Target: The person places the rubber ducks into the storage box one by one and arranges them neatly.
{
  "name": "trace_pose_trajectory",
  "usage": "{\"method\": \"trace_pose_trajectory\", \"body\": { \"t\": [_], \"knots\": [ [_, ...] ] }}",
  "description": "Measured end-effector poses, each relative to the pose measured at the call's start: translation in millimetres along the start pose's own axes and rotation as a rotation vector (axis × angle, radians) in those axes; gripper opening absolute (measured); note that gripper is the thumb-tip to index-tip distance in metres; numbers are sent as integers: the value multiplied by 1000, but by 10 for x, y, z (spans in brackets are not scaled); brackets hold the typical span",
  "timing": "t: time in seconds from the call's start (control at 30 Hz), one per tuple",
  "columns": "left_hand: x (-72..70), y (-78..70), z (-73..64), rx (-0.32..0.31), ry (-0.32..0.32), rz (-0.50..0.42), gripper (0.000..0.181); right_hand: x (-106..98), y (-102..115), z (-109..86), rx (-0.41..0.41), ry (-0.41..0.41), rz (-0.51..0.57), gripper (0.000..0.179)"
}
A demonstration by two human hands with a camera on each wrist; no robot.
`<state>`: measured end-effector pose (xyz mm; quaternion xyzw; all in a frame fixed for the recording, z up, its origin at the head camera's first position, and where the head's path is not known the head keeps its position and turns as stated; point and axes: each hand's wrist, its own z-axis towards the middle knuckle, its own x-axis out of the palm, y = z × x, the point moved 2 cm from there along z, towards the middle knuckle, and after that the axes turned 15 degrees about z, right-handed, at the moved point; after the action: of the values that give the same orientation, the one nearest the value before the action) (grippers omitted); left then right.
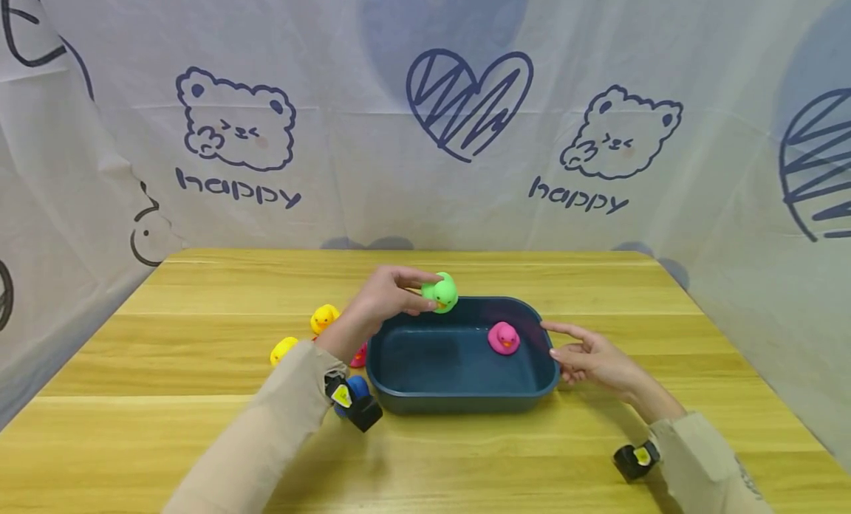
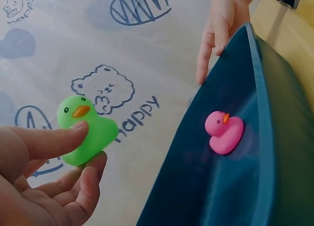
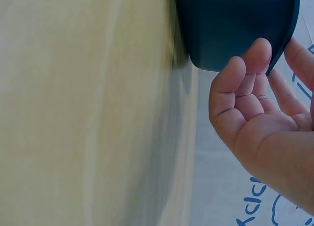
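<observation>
Two yellow ducks [image 1: 324, 318], a red duck [image 1: 360, 355] and a blue toy [image 1: 360, 386] sit on the wood-grained table [image 1: 465, 455], partly hidden by my left arm [image 1: 272, 418]. My left hand [image 1: 388, 296] pinches a smooth green duck [image 1: 444, 292] near the far rim of the round-cornered basin [image 1: 465, 404], where a pink duck [image 1: 504, 339] sits. My right hand [image 1: 601, 362], fingers relaxed, touches its end. Cloth [image 1: 366, 174] behind reads "happy".

Includes yellow wood-grain tabletop [image 1: 479, 458]; behind it, white cloth [image 1: 366, 196], creased, printed in blue with two bear drawings [image 1: 236, 122], each above the word "happy" [image 1: 238, 190], and a scribble-filled heart [image 1: 470, 104] between them.
</observation>
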<state>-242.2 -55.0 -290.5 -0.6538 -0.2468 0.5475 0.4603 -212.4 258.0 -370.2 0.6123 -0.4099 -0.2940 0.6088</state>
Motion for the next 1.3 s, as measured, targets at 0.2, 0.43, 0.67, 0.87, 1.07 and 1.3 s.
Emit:
{"method": "trace_pose_trajectory", "body": {
  "t": [0.2, 0.43, 0.67, 0.87, 1.07, 1.3],
  "knots": [
    [128, -1, 96, -11, -20, -41, 38, 7, -1, -5, 2, -5, 5, 59],
    [291, 11, 196, -6, -42, -74, 37, 14, 11, -3, 3, -10, 5, 59],
    [471, 48, 255, -11, -67, -120, 35, 5, 4, -3, 19, -31, -1, 61],
    [583, 63, 310, -24, -58, -116, 35, 28, 18, -14, 13, -29, 1, 60],
    [656, 91, 351, -57, -60, -82, 35, 8, 6, -13, -5, 2, -5, 59],
    [693, 180, 390, -91, -56, -29, 34, 23, 14, -14, 4, -8, 5, 61]
  ]
}}
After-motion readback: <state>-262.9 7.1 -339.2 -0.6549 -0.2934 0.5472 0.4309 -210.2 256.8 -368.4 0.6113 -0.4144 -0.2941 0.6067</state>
